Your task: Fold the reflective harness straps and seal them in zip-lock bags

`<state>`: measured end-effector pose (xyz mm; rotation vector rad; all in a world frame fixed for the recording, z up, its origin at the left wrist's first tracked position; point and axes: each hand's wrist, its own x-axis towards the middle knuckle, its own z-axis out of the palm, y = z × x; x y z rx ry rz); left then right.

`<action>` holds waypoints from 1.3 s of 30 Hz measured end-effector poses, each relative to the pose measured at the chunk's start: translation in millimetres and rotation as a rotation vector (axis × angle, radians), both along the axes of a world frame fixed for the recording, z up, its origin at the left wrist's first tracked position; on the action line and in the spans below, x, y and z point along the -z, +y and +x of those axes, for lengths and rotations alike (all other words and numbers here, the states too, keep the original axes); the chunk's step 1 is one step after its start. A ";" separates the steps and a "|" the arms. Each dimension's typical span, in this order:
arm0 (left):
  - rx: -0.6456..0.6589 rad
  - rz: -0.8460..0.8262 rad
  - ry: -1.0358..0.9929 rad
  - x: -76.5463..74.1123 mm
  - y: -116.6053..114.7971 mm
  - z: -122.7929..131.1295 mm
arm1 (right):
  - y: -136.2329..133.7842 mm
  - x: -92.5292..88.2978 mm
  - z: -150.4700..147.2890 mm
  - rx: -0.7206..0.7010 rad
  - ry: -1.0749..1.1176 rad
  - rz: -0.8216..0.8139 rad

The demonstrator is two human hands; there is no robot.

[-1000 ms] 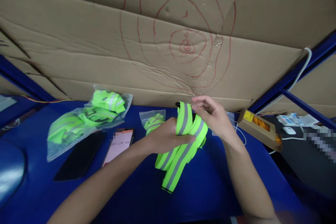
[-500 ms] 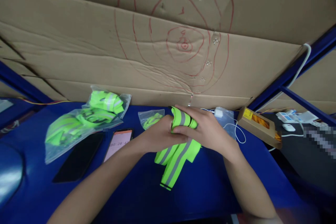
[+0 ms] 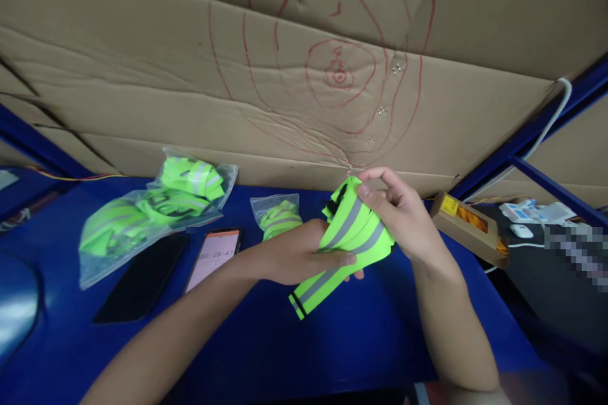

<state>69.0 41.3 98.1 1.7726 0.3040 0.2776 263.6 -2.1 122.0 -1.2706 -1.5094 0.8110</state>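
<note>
Between my hands is a neon-yellow reflective strap (image 3: 360, 237) with grey stripes, folded into several layers. My left hand (image 3: 308, 256) grips the layers from below, thumb across the front and fingertips showing underneath. At the upper right edge my right hand (image 3: 394, 202) pinches the strap between thumb and fingers. One dark-edged end hangs free toward the lower left. Black parts show at the top left of the bundle. Behind my left wrist lies a small clear bag (image 3: 280, 216) with similar neon material inside.
Larger clear bags of neon straps (image 3: 152, 209) lie at the left on the blue table (image 3: 266, 348). Near them are a black flat object (image 3: 142, 281) and a phone (image 3: 216, 256) showing a timer. An open cardboard box (image 3: 468, 228) stands right. A cardboard wall (image 3: 156, 76) rises behind.
My right hand has moved up and right, from wrapping the bundle to pinching its upper edge. The strap layers are now spread wider, and the hanging end has swung toward the left.
</note>
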 end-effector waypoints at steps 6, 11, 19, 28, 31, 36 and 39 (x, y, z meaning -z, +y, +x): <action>-0.119 0.281 -0.006 -0.8 1.0 -1.3 | -1.2 -1.9 -0.1 -0.027 -0.468 0.251; -0.069 0.291 -0.153 0.5 8.2 -7.1 | -9.2 -1.7 -4.4 -0.267 -0.591 0.132; 0.085 -0.416 -0.123 2.9 8.8 -0.6 | -2.6 -2.8 -8.9 -0.047 -0.334 0.148; 0.061 -0.030 0.017 1.9 5.1 -2.4 | 2.6 3.0 8.1 -0.163 0.154 -0.204; 0.048 0.082 0.018 -1.6 5.0 -6.4 | 8.6 8.3 5.0 -0.129 0.077 -0.121; -0.041 0.148 0.054 2.1 7.9 -4.3 | 7.9 5.7 0.8 0.056 -0.261 0.244; -0.130 0.241 0.018 5.1 5.3 -0.4 | 0.9 0.1 -0.2 -0.080 -0.438 0.223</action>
